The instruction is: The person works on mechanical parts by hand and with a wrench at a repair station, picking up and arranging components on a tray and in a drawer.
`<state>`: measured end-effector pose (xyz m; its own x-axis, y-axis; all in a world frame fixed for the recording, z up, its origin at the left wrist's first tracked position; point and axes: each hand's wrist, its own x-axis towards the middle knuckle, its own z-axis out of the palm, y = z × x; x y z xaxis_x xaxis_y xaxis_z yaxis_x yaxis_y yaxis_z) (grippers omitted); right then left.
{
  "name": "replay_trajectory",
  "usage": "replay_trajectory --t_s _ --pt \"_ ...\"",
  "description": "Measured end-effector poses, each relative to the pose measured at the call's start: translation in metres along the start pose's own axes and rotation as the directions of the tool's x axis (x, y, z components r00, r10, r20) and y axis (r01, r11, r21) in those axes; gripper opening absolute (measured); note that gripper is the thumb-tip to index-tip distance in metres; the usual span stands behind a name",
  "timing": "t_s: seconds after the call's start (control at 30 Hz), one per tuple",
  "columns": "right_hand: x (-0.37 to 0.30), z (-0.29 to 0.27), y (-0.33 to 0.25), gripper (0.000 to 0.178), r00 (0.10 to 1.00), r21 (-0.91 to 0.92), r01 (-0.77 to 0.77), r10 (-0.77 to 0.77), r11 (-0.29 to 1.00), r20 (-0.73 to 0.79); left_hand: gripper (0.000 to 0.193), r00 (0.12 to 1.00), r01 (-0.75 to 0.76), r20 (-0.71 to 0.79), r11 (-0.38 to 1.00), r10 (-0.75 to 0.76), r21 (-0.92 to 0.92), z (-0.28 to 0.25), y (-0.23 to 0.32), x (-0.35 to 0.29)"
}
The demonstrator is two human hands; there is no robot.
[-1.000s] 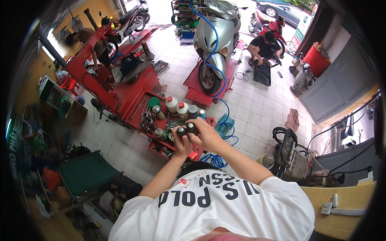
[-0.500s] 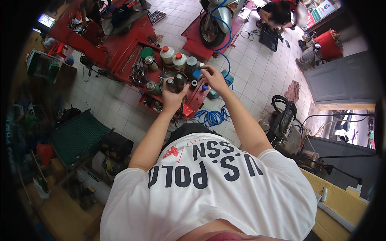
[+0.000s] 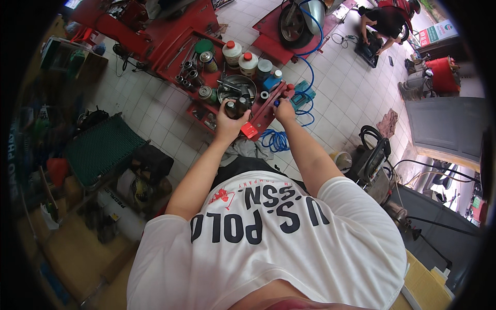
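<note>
Red metal fills the top of my head view: a red tool cart [image 3: 170, 41] with a tray, and this surface carries sockets, cans and bottles. My left hand [image 3: 231, 120] is clenched around a dark cylindrical part [image 3: 231, 108], and it holds this part upright just above the front edge of the tray. A second dark piece [image 3: 243, 103] stands touching it on the right side, but I cannot tell if the hand grips both. My right hand [image 3: 283, 109] is closed on a small blue-tipped tool [image 3: 276, 103]; the object is too small for me to name it better. The two hands are near each other but apart. Behind them, on the tray, lies a round metal bowl [image 3: 236, 87], and further back stand two white bottles with red caps [image 3: 240, 56]. A blue coiled hose [image 3: 276, 140] lies on the tiled floor [image 3: 155, 113] under my right forearm. At the top right another person [image 3: 381, 26] crouches near a scooter wheel [image 3: 293, 23].
</note>
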<state>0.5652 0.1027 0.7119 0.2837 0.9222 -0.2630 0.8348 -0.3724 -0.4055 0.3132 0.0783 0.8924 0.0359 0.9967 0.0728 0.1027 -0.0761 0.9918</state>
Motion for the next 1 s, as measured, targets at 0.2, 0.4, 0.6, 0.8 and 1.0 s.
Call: replay_trajectory --t_s 0.2,0.4,0.6,0.8,1.0 --pt "-0.008 -0.027 -0.017 0.039 0.988 0.119 0.046 -0.027 0.992 -0.152 0.044 0.997 -0.034 0.076 0.993 0.025 0.114 -0.015 -0.013 -0.006" --pt "-0.050 -0.125 -0.048 0.039 0.910 0.242 0.291 -0.189 0.926 -0.370 0.042 0.995 -0.012 0.103 0.992 -0.001 0.127 -0.018 -0.016 -0.006" --pt "-0.092 -0.237 -0.083 0.037 0.842 0.218 0.462 -0.349 0.860 -0.411 0.034 0.974 -0.021 0.228 0.997 0.004 0.071 0.012 0.017 0.009" --pt "-0.108 -0.265 -0.109 0.033 0.929 0.528 0.360 -0.346 0.769 -0.130 0.035 0.948 -0.108 0.291 0.991 0.125 -0.076 0.045 0.040 0.027" --pt "-0.107 -0.243 -0.112 0.034 0.875 0.490 0.484 -0.400 0.725 -0.273 0.045 0.949 -0.170 0.272 0.985 0.157 0.022 0.043 0.047 0.029"
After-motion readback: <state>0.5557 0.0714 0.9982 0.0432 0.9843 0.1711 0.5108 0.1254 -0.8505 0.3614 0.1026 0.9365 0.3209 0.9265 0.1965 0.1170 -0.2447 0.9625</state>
